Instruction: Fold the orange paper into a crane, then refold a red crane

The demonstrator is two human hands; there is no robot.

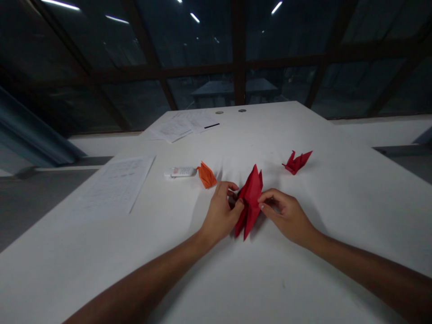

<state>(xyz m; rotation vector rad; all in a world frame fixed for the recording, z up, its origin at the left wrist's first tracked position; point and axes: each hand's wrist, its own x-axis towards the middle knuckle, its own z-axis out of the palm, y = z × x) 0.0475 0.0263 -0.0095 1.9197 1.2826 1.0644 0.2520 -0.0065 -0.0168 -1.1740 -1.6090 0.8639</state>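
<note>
A large piece of folded red paper [251, 198] stands between my hands, with pointed ends up and down and its layers partly spread. My left hand [222, 207] grips its left edge, thumb in front and fingers curled behind. On the other side, my right hand [285, 213] pinches the paper's right edge between thumb and forefinger. An orange origami crane [207, 175] sits just beyond my left hand. Farther off to the right rests a smaller red origami crane [296, 163], apart from my right hand.
A white tube [180, 172] lies beside the orange crane. Printed sheets [114, 184] cover the table's left side, and more papers [182, 126] with a dark pen [212, 126] lie farther back. Two round fittings [219, 112] sit near the far edge of the white table [270, 279].
</note>
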